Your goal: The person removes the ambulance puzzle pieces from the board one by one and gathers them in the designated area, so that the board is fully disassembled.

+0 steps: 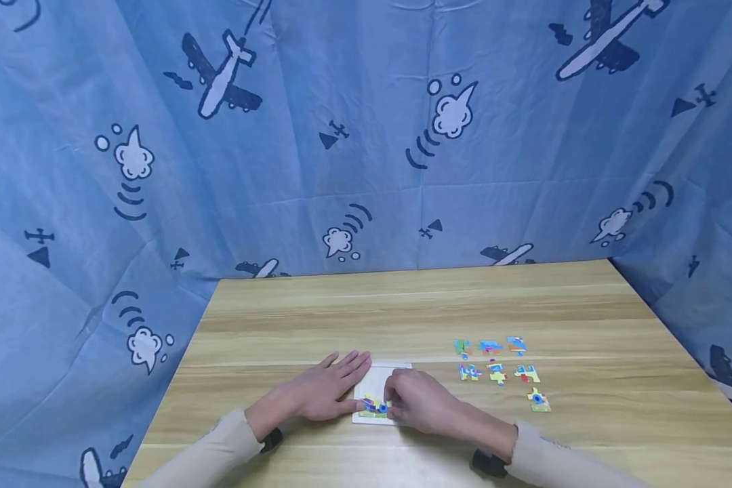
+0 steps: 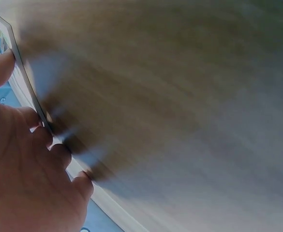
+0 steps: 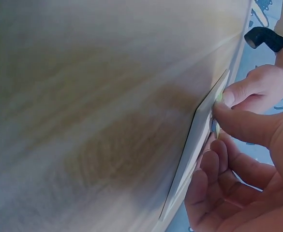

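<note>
A white puzzle tray (image 1: 374, 381) lies on the table between the hands, with joined colourful puzzle pieces (image 1: 369, 405) along its near edge. My left hand (image 1: 331, 389) rests at the tray's left side with fingers extended, its thumb touching the pieces. At the tray's right side, my right hand (image 1: 425, 401) has curled fingers. In the right wrist view, its thumb and index finger pinch a small puzzle piece (image 3: 213, 125) low over the tray; most of the piece is hidden by the fingers. The left wrist view shows the left fingertips along the tray's edge (image 2: 25, 72).
Several loose puzzle pieces (image 1: 496, 373) lie spread in rows to the right of the tray, with one yellow piece (image 1: 538, 400) nearest the front. The wooden table (image 1: 293, 312) meets a blue curtain (image 1: 378, 135) printed with planes at the back and sides.
</note>
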A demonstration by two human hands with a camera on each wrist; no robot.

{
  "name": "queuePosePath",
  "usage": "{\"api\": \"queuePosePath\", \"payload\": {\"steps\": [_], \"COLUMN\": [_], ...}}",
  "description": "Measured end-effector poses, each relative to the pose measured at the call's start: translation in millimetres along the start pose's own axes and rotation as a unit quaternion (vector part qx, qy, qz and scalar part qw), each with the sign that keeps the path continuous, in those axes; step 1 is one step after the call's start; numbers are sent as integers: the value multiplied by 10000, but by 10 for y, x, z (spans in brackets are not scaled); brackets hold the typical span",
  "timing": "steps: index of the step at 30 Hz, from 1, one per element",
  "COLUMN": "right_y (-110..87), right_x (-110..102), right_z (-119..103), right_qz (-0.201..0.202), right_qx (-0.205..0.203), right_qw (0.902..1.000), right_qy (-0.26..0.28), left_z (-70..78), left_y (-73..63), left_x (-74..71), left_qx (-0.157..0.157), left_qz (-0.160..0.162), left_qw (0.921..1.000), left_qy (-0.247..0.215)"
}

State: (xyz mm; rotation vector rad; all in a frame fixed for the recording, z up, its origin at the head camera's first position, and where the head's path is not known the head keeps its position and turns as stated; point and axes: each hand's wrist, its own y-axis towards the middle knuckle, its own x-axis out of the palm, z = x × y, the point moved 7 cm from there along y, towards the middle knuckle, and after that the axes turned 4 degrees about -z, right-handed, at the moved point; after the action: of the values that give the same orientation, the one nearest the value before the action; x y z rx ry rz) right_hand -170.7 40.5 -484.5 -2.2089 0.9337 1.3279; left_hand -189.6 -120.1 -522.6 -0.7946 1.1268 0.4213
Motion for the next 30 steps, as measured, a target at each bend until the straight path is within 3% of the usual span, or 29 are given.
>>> {"api": "queuePosePath", "payload": {"steps": [10, 17, 23, 30], "right_y": [-49, -59, -50, -73], "right_x": [-63, -45, -15, -220], "right_z": [18, 57, 130, 221], "right_qz": [349, 166, -29, 153], "right_qx": [-14, 89, 250, 225], "right_qw": [9988, 9944, 9852, 9806], "right_qy": [337, 1036, 1698, 1941], "left_z": [8, -5, -16, -14], "left_y": [-1, 2, 3, 7], "left_x": [-5, 11, 20, 27], "left_qx": [7, 43, 37, 34], "left_qz": [76, 83, 109, 114], "left_qw": [10000, 9999, 9999, 9999], "left_qy": [56, 38, 30, 27]}}
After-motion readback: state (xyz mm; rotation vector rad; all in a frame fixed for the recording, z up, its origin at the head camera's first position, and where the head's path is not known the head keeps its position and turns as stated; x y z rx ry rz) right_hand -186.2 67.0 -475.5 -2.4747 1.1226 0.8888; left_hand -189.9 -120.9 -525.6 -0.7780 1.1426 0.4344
